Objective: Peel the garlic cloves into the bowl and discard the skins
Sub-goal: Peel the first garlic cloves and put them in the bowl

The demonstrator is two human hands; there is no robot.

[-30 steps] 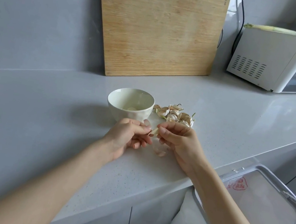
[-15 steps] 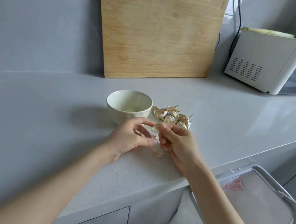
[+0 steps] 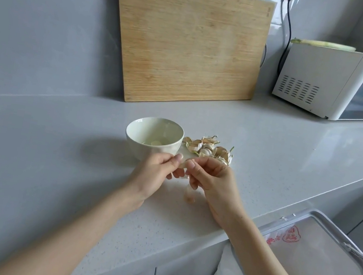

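A cream bowl [image 3: 143,129] stands on the grey counter with a peeled clove [image 3: 155,143] in its bottom. Right of it lies a pile of unpeeled garlic cloves [image 3: 208,148]. Just in front of the bowl, my left hand [image 3: 158,174] and my right hand [image 3: 211,180] meet and pinch one garlic clove [image 3: 184,163] between their fingertips; most of it is hidden by the fingers. A thin strip of skin [image 3: 189,194] hangs below my right hand, over the counter.
A lined trash bin [image 3: 322,262] stands open below the counter edge at lower right. A wooden cutting board [image 3: 188,41] leans on the wall behind the bowl. A white appliance [image 3: 341,84] sits at the back right.
Both hands stayed together on the clove and shifted only slightly. A strip of skin now hangs lower beneath my right hand.
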